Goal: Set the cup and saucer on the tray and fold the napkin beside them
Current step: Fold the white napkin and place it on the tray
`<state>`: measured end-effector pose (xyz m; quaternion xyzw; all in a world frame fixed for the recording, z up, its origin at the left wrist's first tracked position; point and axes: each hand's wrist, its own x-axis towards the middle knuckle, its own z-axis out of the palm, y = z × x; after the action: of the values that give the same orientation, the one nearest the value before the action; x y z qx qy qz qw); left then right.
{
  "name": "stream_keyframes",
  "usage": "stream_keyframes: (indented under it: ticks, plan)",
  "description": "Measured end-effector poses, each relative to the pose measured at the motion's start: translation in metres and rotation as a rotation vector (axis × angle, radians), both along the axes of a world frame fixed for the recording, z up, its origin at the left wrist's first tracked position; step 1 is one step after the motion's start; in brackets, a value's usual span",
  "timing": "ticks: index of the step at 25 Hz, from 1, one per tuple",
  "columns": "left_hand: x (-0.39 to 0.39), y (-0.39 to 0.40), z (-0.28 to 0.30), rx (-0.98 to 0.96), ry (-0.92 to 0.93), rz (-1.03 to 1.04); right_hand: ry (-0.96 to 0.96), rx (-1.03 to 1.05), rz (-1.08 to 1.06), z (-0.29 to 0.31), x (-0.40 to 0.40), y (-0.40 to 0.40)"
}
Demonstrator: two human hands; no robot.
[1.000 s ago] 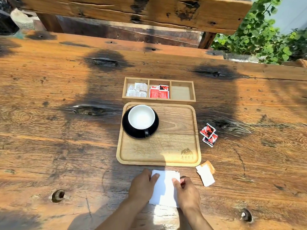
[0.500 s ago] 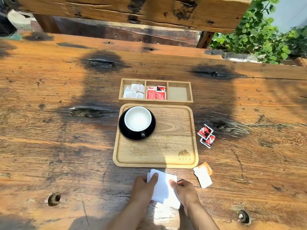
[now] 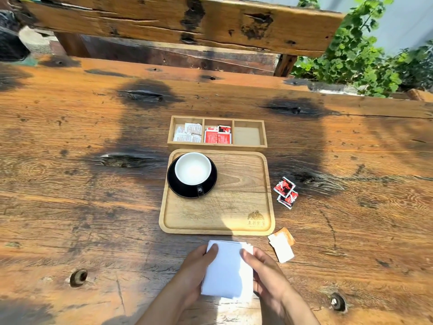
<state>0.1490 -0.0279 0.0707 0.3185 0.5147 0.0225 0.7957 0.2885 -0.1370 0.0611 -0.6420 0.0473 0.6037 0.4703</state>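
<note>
While the wooden surface [image 3: 93, 207] carries the tray [image 3: 234, 207] with saucer [image 3: 174, 184] and cup [image 3: 192, 168], I see my left hand [image 3: 195, 270] and right hand [image 3: 266, 273] gripping the napkin [image 3: 228, 270] just below the tray.

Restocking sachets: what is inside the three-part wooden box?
In the three-part wooden box: white sachets left, red sachets middle, right compartment empty. Anything beneath the sachets is covered.

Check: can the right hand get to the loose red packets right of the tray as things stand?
Probably yes. The red packets lie on bare table right of the tray, nothing on or around them, open wood between. But the right hand is holding the napkin with the left hand, so it would have to let go first.
</note>
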Motion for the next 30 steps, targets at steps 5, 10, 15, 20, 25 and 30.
stream_keyframes:
  ticks: [5,10,15,20,25,30]
  plan:
    - [-0.011,0.010,0.007,0.002,-0.033,-0.026,-0.004,0.110,0.032,0.018,0.002,0.007]
    - [-0.021,0.018,0.011,0.041,-0.046,-0.059,-0.011,0.120,0.086,0.021,0.003,0.009]
    - [-0.031,0.033,0.012,0.198,0.016,-0.079,0.020,0.124,0.161,0.024,0.011,0.020]
    - [-0.060,0.044,-0.009,0.860,0.412,-0.054,0.053,0.270,-0.210,0.026,0.036,0.048]
    - [-0.105,0.034,-0.071,1.191,0.776,-0.310,0.067,0.330,-0.424,0.026,0.057,0.094]
    - [-0.105,0.020,-0.098,1.165,0.827,-0.472,0.050,0.313,-0.572,0.016,0.071,0.129]
